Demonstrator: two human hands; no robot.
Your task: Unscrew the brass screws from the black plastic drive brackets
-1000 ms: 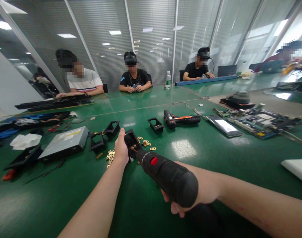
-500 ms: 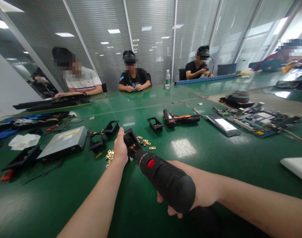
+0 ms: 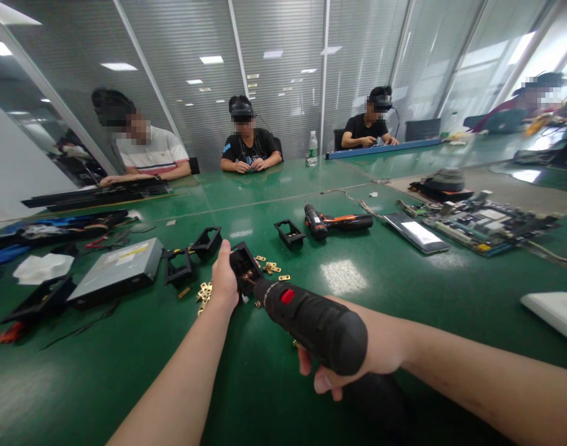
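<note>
My left hand [image 3: 225, 275] is closed round the left side of a black plastic frame [image 3: 244, 260], its thumb up along the edge. Small brass parts show inside that frame. In my right hand [image 3: 348, 347] is a black power screwdriver [image 3: 315, 322] with a red switch, its bit pointing into the frame at the brass parts. Whether the bit touches them is too small to tell. Loose brass plates [image 3: 271, 267] lie behind and to the left of the held frame. Two more black frames [image 3: 207, 241] stand just beyond my left hand, and another [image 3: 289, 233] sits farther right.
A second power screwdriver [image 3: 339, 223] lies beyond my right hand, near a phone [image 3: 416, 232] and circuit boards [image 3: 490, 223]. To the left are a metal drive [image 3: 118, 269] and white tissue [image 3: 44, 266]. A bottle [image 3: 313, 148] stands at the far edge, where people sit.
The rear of the power screwdriver has risen slightly, with its bit still at the frame. The whole view has shifted a little. A person at the far right side has lowered their hands.
</note>
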